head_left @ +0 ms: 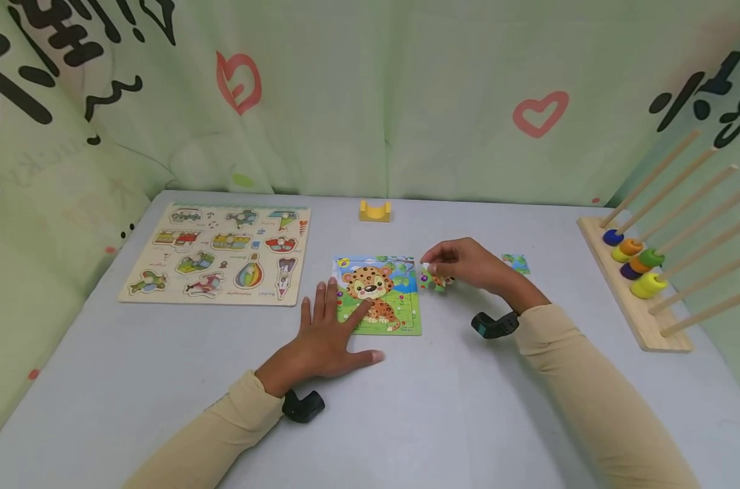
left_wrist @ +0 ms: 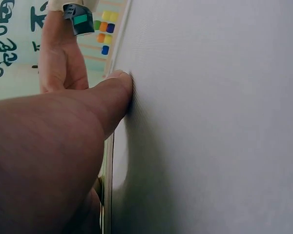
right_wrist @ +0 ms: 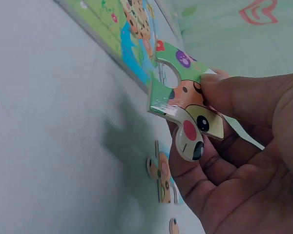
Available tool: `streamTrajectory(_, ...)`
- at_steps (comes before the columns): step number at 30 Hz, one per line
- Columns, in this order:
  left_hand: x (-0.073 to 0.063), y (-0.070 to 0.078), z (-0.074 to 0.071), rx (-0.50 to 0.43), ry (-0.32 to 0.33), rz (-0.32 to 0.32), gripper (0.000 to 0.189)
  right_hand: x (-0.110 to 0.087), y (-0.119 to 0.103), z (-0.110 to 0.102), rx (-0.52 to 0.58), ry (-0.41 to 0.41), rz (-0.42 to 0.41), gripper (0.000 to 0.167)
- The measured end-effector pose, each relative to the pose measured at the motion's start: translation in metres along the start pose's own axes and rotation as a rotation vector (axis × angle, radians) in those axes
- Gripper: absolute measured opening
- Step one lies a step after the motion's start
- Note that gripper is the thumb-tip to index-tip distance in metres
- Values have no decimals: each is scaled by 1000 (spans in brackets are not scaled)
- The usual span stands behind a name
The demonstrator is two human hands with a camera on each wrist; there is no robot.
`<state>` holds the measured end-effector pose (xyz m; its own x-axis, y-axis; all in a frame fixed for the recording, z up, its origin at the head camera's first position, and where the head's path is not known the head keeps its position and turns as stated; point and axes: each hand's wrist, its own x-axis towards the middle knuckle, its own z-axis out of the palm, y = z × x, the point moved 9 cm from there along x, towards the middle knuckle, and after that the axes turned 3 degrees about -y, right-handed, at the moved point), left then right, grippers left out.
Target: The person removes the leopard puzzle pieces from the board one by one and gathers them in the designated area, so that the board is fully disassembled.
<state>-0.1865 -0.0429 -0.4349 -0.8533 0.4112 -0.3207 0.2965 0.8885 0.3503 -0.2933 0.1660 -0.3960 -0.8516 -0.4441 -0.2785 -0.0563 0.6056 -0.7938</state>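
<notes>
A puzzle piece (right_wrist: pixel 186 100) is being pinched by the right hand (head_left: pixel 467 265) beside the board's (head_left: pixel 411 307) right edge, across from the flat left hand (head_left: pixel 327 343).

- Before me stretches a table (head_left: pixel 431 421) with a pale, plain surface.
- To my left, a vehicle puzzle board (head_left: pixel 168 263) lies flat.
- In front of me lies a leopard puzzle (head_left: pixel 384 292).
- Near my right hand (head_left: pixel 470 263), I see loose pieces (right_wrist: pixel 164 178).
- A yellow holder (head_left: pixel 376 213) stands toward the far edge.
- A wooden peg rack (head_left: pixel 641 317) stands at my right.
</notes>
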Motion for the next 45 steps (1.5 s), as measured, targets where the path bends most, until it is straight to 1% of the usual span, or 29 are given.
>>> streamTrajectory(11,-1,1,0,9,-1,3,91,-15,17,1,30,-70,14,22)
streamTrajectory(15,-2,1,0,5,1,2,91,-18,22,4,3,-77,27,21)
streamTrajectory(18,-1,1,0,4,1,4,91,-19,25,5,-47,-54,35,19)
streamTrajectory(26,0,1,1,2,-6,1,91,-20,21,5,-150,-2,-28,16)
streamTrajectory(29,0,2,1,4,-8,0,91,-21,19,3,-190,32,-34,15)
streamTrajectory(34,0,1,0,13,-3,-1,92,-23,14,-2,-258,115,-63,14)
streamTrajectory(38,0,3,0,23,15,30,93,-25,11,-8,-281,184,-68,18)
streamTrajectory(40,0,6,-1,31,29,71,93,-25,10,-11,-280,201,-67,19)
streamTrajectory(43,0,10,-2,41,33,139,92,-25,8,-11,-275,202,-76,18)
streamTrajectory(45,-1,12,-3,40,28,174,89,-24,5,-11,-270,203,-87,17)
